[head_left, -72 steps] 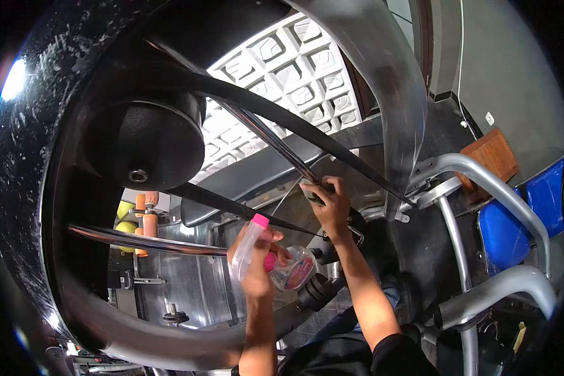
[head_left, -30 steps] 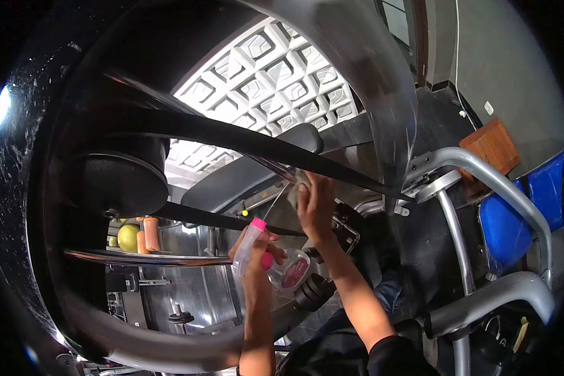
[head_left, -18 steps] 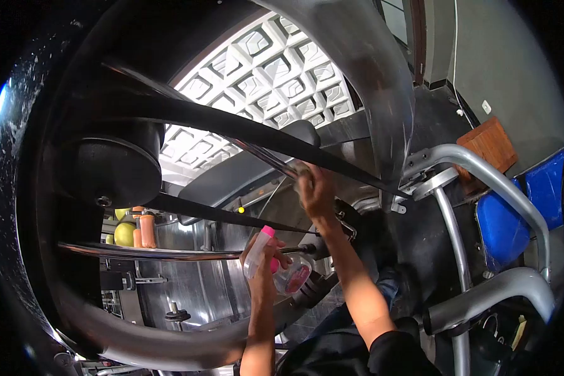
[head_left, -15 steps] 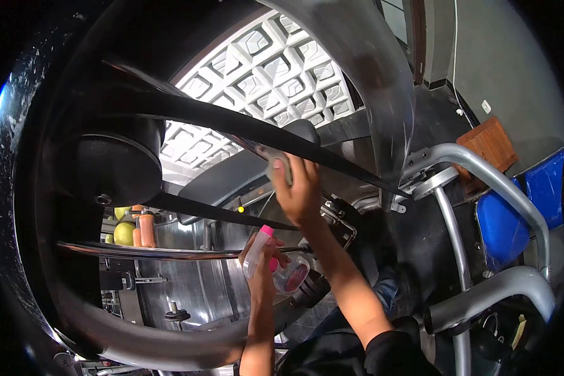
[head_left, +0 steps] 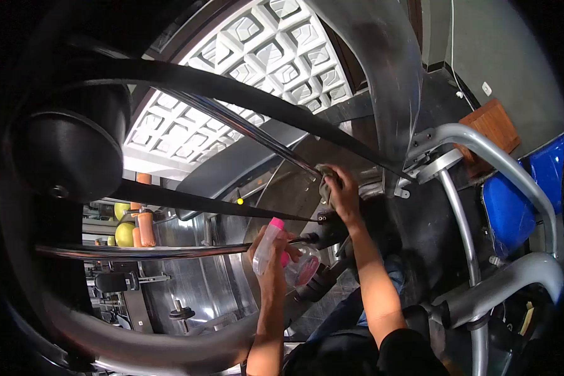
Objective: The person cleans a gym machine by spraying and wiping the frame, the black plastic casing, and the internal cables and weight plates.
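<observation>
My left hand (head_left: pixel 272 257) is closed around a clear spray bottle (head_left: pixel 306 268) with a pink nozzle, beside the lower chrome rod (head_left: pixel 150 252). The fingers of my right hand (head_left: pixel 344 195) are wrapped round a greyish cloth (head_left: pixel 326 180). That cloth is at the lower right end of the upper chrome rod (head_left: pixel 247 130), apparently touching it. A black belt (head_left: pixel 276 111) runs above this rod, and a second black belt (head_left: pixel 188 198) passes between the two rods. Part of the cloth is hidden by my fingers.
A round black pulley (head_left: pixel 69 156) is at the left, inside the machine's curved frame. Grey tubing (head_left: pixel 501 166) bends round at the right, in front of blue padded seats (head_left: pixel 514 213) and a wooden box (head_left: pixel 490 138). Weights and yellow balls (head_left: pixel 124 235) stand farther back.
My right hand has moved with the cloth to the right and slightly down, to the rod's lower end. My left hand still holds the spray bottle. The camera view has shifted a little.
</observation>
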Tool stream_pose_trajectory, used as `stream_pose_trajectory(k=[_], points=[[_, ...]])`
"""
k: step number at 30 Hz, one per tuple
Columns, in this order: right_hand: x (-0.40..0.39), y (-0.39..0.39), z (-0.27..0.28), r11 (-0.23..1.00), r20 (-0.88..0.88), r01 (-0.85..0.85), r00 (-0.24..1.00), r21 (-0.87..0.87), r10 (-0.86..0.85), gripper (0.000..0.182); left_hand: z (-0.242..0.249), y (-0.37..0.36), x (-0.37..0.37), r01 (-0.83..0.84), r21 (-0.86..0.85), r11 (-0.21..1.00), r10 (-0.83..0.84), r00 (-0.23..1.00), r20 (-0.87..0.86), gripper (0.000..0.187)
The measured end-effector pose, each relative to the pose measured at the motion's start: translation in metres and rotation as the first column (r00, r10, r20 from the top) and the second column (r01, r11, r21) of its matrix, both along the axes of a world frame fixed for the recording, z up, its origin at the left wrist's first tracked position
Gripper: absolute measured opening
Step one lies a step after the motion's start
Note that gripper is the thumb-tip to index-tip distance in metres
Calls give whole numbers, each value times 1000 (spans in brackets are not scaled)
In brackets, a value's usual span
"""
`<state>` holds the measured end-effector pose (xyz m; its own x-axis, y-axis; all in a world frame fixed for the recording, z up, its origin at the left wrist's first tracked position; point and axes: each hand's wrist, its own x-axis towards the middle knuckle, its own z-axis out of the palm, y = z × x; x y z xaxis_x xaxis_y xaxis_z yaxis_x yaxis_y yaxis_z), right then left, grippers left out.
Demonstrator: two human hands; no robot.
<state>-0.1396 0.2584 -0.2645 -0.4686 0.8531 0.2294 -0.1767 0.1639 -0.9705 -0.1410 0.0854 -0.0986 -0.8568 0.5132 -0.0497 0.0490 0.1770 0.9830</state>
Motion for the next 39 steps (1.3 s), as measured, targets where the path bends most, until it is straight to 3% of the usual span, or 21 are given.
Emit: stream_pose_trajectory(k=[1, 3, 5, 7, 8, 10, 11, 13, 18, 20, 21, 23, 27, 29, 31, 35, 39], points=[[1, 15, 12, 975, -74, -177, 983, -132, 168, 28, 0, 2, 0, 1, -5, 1000, -1, 1000, 6, 34], [-28, 45, 28, 973, -295, -192, 929, 129, 223, 29, 0, 5, 1, 28, 9, 1000, -28, 999, -19, 35], [-49, 59, 86, 943, -252, -331, 909, 43, 331, 30, 3, 8, 3, 16, 14, 1000, -16, 1000, 1, 35], [-82, 77, 122, 906, -247, -234, 911, 351, 331, 27, 3, 8, 7, 2, 23, 1000, -3, 1000, 22, 35], [-110, 88, 116, 907, -244, -236, 911, 349, 331, 27, 2, 9, 8, -12, 48, 999, 10, 998, 56, 34], [-149, 102, 97, 853, -212, -420, 844, 310, 493, 31, -3, 7, 10, -28, 74, 997, 21, 995, 95, 33], [-147, 101, 87, 853, -207, -420, 846, 309, 491, 31, -7, 5, 10, -9, 64, 998, 2, 994, 110, 33], [-124, 93, 82, 699, 27, -714, 700, 29, 714, 40, -16, 4, 10, 11, 56, 998, -18, 992, 125, 32], [-56, 84, 31, 667, 243, -743, 638, -55, 731, 44, -44, -4, 5, 8, 61, 998, -16, 992, 126, 32], [-54, 76, -29, 802, 141, -597, 794, 2, 591, 46, -60, -8, 1, 20, 91, 996, -32, 992, 123, 32], [-49, 72, -36, 799, 146, -601, 790, -4, 595, 46, -66, -9, 0, 40, 126, 991, -54, 993, 110, 32], [-37, 63, -50, 900, 315, -431, 847, -65, 428, 41, -73, -7, 1, -1, 111, 994, -14, 990, 138, 31], [-30, 58, -20, 876, 382, -470, 834, 112, 399, 36, -81, -3, 1, -25, 77, 997, 16, 992, 123, 33], [-33, 48, 11, 938, -6, -301, 952, 172, 306, 25, -83, -2, 3, -25, 121, 992, 12, 994, 108, 35], [-32, 42, 56, 834, -192, -53, 963, 550, 187, 23, -88, 2, 7, -55, 105, 993, 44, 994, 100, 36], [-34, 15, 95, 881, -308, 107, 950, 461, 46, 27, -100, 5, 13, -118, 120, 986, 110, 992, 67, 39], [-35, -7, 22, 838, -179, 204, 975, 507, -129, 44, -123, -3, 8, -91, 109, 990, 86, 995, 51, 39]])
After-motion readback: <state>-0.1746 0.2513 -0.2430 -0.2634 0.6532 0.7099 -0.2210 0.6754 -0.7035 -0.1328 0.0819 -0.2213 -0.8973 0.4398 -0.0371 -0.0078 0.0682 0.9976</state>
